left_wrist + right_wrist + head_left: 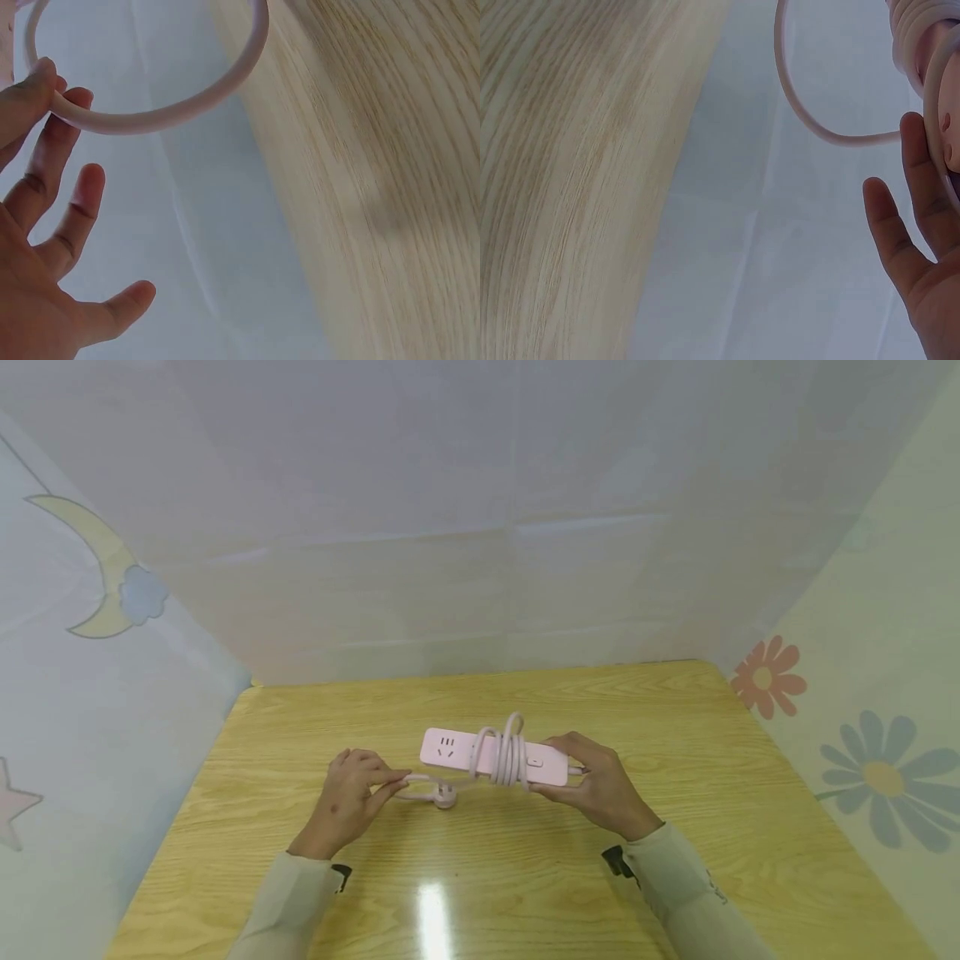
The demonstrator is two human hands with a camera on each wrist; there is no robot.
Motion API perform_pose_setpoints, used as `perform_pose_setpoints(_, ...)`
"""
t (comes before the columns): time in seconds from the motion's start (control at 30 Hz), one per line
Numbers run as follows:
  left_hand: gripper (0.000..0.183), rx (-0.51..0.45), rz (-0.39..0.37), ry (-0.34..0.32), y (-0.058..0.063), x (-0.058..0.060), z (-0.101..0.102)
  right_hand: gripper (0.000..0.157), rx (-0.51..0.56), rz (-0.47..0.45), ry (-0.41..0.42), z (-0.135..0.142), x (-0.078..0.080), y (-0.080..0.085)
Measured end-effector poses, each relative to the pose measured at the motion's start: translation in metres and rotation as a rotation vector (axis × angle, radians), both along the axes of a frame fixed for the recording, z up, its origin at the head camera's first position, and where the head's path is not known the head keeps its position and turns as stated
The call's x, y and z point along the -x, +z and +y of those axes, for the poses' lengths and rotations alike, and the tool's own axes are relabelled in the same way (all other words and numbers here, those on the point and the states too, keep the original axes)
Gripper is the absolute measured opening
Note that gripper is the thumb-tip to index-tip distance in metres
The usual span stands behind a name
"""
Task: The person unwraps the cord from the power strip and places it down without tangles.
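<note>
A pale pink power strip [450, 747] is held above the table in the head view, tilted slightly down to the right. My right hand [607, 787] grips its right end, thumb on one long side and fingers on the other. The strip's cord [508, 762] is wound in several turns around its middle, with one loop standing up. My left hand [351, 795] pinches a loose stretch of the cord between thumb and fingertips. Near those fingertips the plug [445, 796] dangles at the cord's end. In the left wrist view the pinched cord [150, 122] curves away, other fingers spread.
The wooden table [315, 718] lies under both hands. A plain pale sheet [465, 577] hangs behind its far edge. Patterned cloths with a moon [112, 577] and flowers [885, 778] close the left and right sides.
</note>
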State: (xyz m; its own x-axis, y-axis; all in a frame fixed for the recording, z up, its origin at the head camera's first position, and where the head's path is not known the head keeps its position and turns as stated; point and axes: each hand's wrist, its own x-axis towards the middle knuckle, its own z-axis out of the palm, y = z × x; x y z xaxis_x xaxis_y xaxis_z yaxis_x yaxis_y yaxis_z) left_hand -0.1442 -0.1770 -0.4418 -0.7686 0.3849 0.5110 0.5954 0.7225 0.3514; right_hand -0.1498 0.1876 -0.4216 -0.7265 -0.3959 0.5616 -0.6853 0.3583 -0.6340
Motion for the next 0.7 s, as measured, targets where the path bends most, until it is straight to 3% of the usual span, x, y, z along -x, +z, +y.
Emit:
perform_pose_setpoints(0.4,0.012,-0.008,0.059,0.13,0.005,0.006,0.008,0.051,-0.003,0.011,0.003,0.001,0.0,-0.001)
perform_pose_setpoints(0.7,0.011,-0.075,0.048,0.202,0.011,0.009,0.014,0.049,0.015,-0.006,0.015,0.0,0.0,0.0)
